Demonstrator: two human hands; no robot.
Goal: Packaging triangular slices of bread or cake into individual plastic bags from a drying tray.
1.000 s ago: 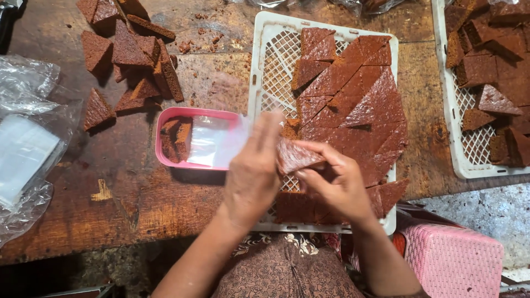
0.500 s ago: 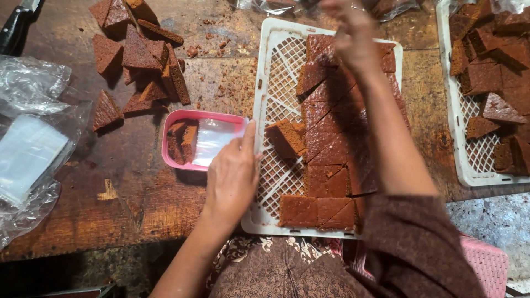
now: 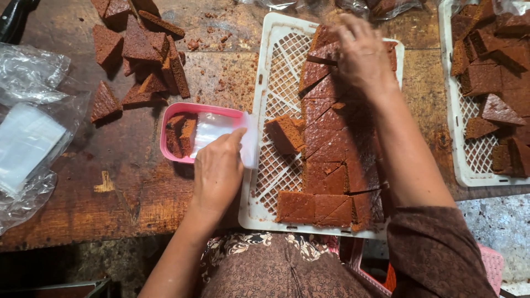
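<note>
Nearest, the left hand (image 3: 218, 165) lies palm down on the wooden tabletop (image 3: 83, 204), its fingertips pressed on a clear plastic bag (image 3: 221, 129) that spills out of the pink tray (image 3: 165, 127) at about eleven o'clock from it. One loose cake slice (image 3: 286, 134) lies on the white crate (image 3: 270, 77) just at two o'clock of that hand, long axis slanting. Farther off, the right hand (image 3: 361, 55), arm outstretched, curls loosely over the cake slabs (image 3: 331, 143) at the crate's twelve o'clock end; I cannot tell whether it grips one.
</note>
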